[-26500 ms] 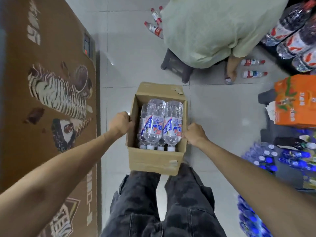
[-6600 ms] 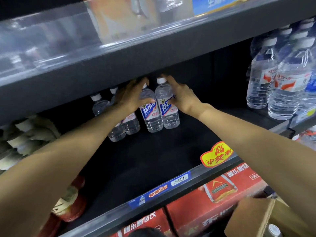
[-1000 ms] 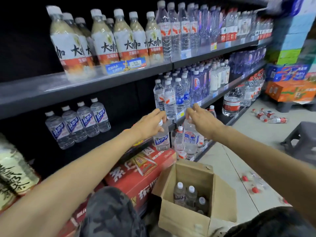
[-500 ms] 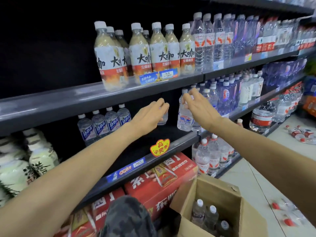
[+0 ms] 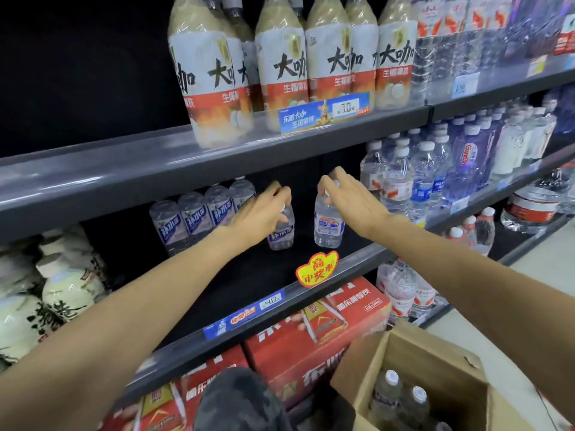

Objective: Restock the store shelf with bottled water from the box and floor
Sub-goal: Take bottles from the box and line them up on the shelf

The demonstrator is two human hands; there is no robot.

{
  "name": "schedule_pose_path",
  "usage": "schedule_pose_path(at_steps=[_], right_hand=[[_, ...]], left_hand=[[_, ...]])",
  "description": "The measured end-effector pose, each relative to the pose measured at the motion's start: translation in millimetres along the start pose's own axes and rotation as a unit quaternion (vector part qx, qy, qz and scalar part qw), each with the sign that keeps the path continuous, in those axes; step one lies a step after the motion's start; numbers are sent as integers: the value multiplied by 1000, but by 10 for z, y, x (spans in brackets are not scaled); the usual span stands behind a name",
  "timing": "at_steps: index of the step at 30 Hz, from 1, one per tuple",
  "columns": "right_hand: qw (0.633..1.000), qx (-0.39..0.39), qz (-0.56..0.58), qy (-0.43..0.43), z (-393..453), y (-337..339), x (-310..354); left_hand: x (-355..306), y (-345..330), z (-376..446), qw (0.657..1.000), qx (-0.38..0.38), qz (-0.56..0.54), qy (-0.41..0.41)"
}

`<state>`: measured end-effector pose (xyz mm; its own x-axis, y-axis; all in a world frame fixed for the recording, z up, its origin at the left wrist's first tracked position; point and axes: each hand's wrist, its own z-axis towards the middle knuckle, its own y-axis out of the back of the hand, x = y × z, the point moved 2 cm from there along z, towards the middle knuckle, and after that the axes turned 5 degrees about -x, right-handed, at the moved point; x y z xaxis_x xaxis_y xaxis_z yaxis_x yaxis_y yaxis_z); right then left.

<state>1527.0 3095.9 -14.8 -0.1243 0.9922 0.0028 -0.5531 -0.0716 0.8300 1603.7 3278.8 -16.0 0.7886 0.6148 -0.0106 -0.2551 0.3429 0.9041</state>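
My left hand (image 5: pixel 261 213) grips the top of a clear water bottle (image 5: pixel 281 234) with a blue label, held upright just above the dark middle shelf (image 5: pixel 255 275). My right hand (image 5: pixel 348 197) holds a second such bottle (image 5: pixel 328 225) by its top, a little to the right. Several matching bottles (image 5: pixel 202 213) stand in a row at the back left of that shelf. The cardboard box (image 5: pixel 441 377) sits open at the lower right, with three capped bottles (image 5: pixel 401 399) inside.
An upper shelf (image 5: pixel 217 157) overhangs my hands and carries large tan drink bottles (image 5: pixel 280 57). Packed water bottles (image 5: pixel 435 169) fill the shelf to the right. Red cartons (image 5: pixel 311 331) lie under the middle shelf. White jugs (image 5: pixel 56 284) stand at the left.
Both hands have carried their bottles from above the box up and into the middle shelf space, now lower and deeper beneath the upper shelf. The view has moved closer to the shelf.
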Motion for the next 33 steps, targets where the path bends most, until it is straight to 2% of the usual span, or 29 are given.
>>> schedule_pose_path(at_steps=[6, 11, 17, 21, 25, 28, 33], right_hand=[[1000, 18, -4, 22, 251, -285, -99], [999, 21, 36, 35, 448, -531, -114], [999, 7, 5, 51, 614, -720, -67], [998, 21, 39, 44, 607, -848, -93], [992, 67, 104, 23, 563, -901, -188], [984, 85, 157, -1, 482, -925, -259], [988, 68, 134, -45, 604, -1024, -230]], left_hand=[[248, -92, 185, 996, 4, -63, 57], [415, -198, 338, 990, 5, -96, 98], [549, -303, 415, 995, -42, -42, 79], [637, -393, 395, 991, -58, -82, 86], [793, -453, 340, 992, -10, -104, 67], [885, -502, 377, 994, -7, -95, 61], [950, -587, 541, 993, -5, -96, 63]])
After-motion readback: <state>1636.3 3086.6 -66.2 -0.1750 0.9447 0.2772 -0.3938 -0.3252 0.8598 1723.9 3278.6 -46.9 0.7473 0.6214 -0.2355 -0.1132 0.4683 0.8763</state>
